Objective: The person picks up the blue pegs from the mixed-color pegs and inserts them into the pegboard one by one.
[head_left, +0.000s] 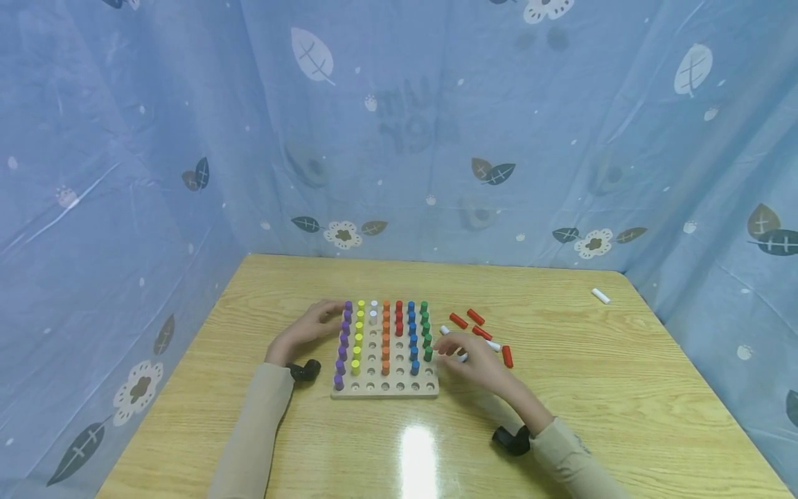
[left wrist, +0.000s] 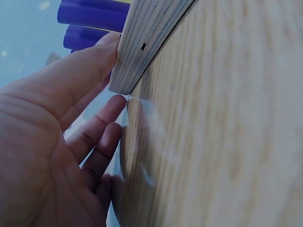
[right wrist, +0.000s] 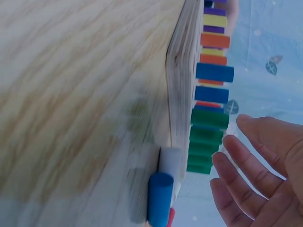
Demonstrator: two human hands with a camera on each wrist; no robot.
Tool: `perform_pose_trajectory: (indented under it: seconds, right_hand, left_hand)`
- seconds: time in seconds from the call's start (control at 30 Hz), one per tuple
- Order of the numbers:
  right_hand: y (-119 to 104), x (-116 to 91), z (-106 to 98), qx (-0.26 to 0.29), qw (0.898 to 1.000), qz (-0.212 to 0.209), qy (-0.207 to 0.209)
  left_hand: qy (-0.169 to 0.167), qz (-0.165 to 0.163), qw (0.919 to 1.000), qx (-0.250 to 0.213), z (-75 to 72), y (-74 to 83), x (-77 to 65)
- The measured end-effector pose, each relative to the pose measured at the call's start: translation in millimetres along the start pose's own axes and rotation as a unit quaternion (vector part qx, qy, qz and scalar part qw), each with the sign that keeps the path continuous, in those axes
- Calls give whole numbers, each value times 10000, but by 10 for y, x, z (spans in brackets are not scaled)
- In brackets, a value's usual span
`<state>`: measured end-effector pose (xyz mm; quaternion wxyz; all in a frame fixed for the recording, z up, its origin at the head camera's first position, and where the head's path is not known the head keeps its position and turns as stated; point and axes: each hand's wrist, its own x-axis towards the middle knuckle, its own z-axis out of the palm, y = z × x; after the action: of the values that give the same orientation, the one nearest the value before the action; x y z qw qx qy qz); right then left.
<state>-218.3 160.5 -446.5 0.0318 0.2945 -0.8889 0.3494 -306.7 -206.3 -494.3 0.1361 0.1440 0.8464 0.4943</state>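
A wooden pegboard [head_left: 385,396] holds upright pegs in columns of purple, yellow, white, orange, red, blue and green. Two white pegs [head_left: 373,317] and three red pegs [head_left: 399,318] stand at the far ends of their columns. My left hand [head_left: 314,324] is at the board's far left corner, its thumb [left wrist: 94,59] against the edge beside the purple pegs [left wrist: 92,12]. Over the right side, my right hand [head_left: 476,362] hovers near the green pegs [right wrist: 209,118], fingers loosely bent and apart, holding nothing. A blue peg [right wrist: 161,198] lies on the table below it.
Loose red pegs [head_left: 482,333] and white pegs [head_left: 492,345] are scattered right of the board. Farther off, one white peg [head_left: 601,296] lies near the table's far right corner. A patterned blue curtain [head_left: 436,138] surrounds the back and sides of the wooden table [head_left: 623,388].
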Motion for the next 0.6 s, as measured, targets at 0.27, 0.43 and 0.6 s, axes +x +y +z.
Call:
perform_pose_trajectory:
  seconds: [0.27, 0.43, 0.6]
  right_hand:
    - [111, -72, -66, -249, 9996, -99, 43]
    - [173, -118, -85, -473, 9989, 30, -41]
    - [231, -161, -103, -688, 9976, -39, -97]
  left_hand:
    - [-37, 17, 10000, 57, -8, 55, -30]
    - [-66, 83, 9999, -67, -13, 63, -40]
    - [-30, -72, 9999, -106, -6, 37, -31]
